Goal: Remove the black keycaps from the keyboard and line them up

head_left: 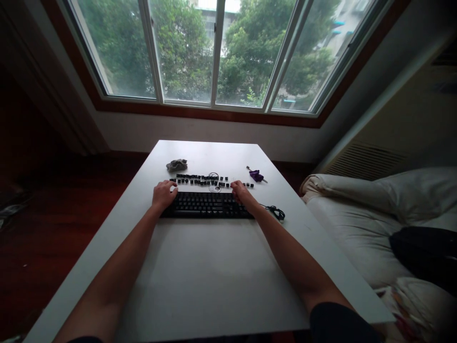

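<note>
A black keyboard lies across the white table, many of its keys in place. My left hand rests at its left end, thumb and fingers apart, holding nothing that shows. Over the keyboard's right part, my right hand has its fingertips pinched together. Faint thin lines show just beyond those fingertips, but what they hold is too small to make out. Loose black keycaps stand in rows behind the keyboard. Thin dark wire loops lie among and in front of them.
A crumpled grey cloth lies at the back left of the white table. At the back right is a brush-like stick with purple cloth. A coiled black cable sits right of the keyboard. A pale sofa stands to the right.
</note>
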The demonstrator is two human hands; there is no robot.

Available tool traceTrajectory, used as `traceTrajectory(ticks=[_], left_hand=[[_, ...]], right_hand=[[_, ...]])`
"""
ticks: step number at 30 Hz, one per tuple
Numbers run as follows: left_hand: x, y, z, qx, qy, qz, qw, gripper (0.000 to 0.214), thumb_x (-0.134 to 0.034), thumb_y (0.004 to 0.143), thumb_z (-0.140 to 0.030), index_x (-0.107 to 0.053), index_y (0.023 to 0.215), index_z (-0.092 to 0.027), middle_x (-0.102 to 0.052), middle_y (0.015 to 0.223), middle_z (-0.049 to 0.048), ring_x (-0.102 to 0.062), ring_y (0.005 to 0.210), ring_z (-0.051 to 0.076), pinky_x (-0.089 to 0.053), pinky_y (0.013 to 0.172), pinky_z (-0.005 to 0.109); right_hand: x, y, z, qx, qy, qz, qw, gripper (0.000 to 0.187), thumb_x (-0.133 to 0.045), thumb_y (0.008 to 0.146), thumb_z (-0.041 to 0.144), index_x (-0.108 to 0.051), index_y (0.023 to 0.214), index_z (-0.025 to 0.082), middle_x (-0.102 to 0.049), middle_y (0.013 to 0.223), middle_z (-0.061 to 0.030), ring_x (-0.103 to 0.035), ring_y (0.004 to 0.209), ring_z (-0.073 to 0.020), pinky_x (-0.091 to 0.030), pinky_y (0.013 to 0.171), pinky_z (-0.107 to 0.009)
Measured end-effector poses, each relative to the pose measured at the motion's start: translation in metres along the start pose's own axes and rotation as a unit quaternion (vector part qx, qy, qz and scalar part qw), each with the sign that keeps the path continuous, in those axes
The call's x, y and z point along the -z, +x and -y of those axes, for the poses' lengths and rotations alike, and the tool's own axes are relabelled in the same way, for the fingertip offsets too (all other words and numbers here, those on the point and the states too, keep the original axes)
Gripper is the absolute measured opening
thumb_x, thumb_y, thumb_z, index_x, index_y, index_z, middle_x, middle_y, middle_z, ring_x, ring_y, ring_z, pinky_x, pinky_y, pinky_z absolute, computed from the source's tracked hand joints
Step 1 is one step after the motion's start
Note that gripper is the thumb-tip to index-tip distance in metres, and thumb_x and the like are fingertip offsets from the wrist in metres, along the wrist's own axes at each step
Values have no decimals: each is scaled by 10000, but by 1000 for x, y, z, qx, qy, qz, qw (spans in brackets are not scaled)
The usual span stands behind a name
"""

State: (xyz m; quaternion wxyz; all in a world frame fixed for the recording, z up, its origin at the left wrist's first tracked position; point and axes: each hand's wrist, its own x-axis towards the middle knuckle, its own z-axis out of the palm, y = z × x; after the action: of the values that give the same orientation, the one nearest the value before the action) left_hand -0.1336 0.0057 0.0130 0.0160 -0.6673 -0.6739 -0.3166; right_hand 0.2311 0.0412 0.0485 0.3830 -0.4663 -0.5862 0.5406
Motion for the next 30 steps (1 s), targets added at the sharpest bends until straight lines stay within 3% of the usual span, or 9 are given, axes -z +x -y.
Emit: traceTrajectory(ticks=[3, 6, 10, 14, 17, 20, 25, 30], left_hand=[[1, -5, 26, 59, -72, 43, 995, 236, -594, 830, -379, -719, 964, -230, -701, 1075, 75, -611, 1027, 278, -450, 950, 396], [-2, -4, 34, 90, -200, 98, 971, 312, -572, 838, -419, -715, 1036, -226, -719, 1069, 48, -638, 1003, 248, -473, 935, 359], [-3, -2, 32, 60, -306, 158, 937, 389, -578, 826, -424, -694, 1122, -200, -706, 1136, 58, -632, 1064, 253, -473, 965, 364], [-2, -4, 25, 24, -303, 194, 933, 401, -567, 803, -341, -673, 1165, -206, -690, 1157, 54, -616, 1098, 258, -470, 987, 383], [-5, -6, 23, -20, -275, 170, 946, 413, -525, 754, -230, -679, 1137, -218, -667, 1203, 43, -583, 1158, 250, -438, 1046, 389], [-10, -7, 26, -29, -223, 100, 969, 376, -502, 731, -191, -703, 1047, -219, -654, 1215, 45, -557, 1182, 247, -404, 1086, 395], [-16, -11, 31, 93, -104, -7, 990, 244, -533, 780, -250, -709, 944, -208, -673, 1007, 66, -604, 945, 235, -469, 937, 375], [-18, -11, 26, 124, -92, -17, 988, 221, -541, 812, -291, -699, 951, -223, -680, 1011, 48, -611, 812, 194, -470, 822, 325]], right_hand=[[-9, 6, -5, -2, -20, 11, 1000, 211, -467, 877, 388, -542, 971, 214, -497, 675, 45, -399, 509, -93, -300, 432, -196], [-15, 8, -10, 17, 6, 21, 1000, 235, -460, 835, 318, -602, 972, 191, -550, 733, 18, -475, 584, -102, -346, 481, -203], [-21, 4, -16, 45, 66, 41, 996, 315, -524, 845, 375, -651, 1054, 177, -624, 829, -19, -559, 669, -118, -399, 520, -211], [-27, -1, -20, 60, 94, 68, 991, 378, -568, 866, 422, -639, 1139, 171, -666, 812, -30, -592, 621, -120, -414, 487, -212], [-34, -1, -21, 64, 98, 69, 991, 370, -601, 864, 433, -612, 1133, 180, -682, 773, -15, -587, 542, -109, -424, 454, -206], [-42, -1, -18, 73, 121, 59, 988, 336, -643, 847, 447, -549, 1072, 215, -688, 754, 14, -575, 481, -101, -407, 404, -188], [-45, -3, -14, 39, 231, 72, 970, 304, -708, 809, 394, -482, 939, 239, -684, 800, 33, -565, 468, -81, -325, 341, -140], [-42, -6, -17, -34, 321, 119, 939, 200, -692, 813, 265, -568, 963, 219, -698, 843, -8, -659, 608, -109, -481, 458, -169]])
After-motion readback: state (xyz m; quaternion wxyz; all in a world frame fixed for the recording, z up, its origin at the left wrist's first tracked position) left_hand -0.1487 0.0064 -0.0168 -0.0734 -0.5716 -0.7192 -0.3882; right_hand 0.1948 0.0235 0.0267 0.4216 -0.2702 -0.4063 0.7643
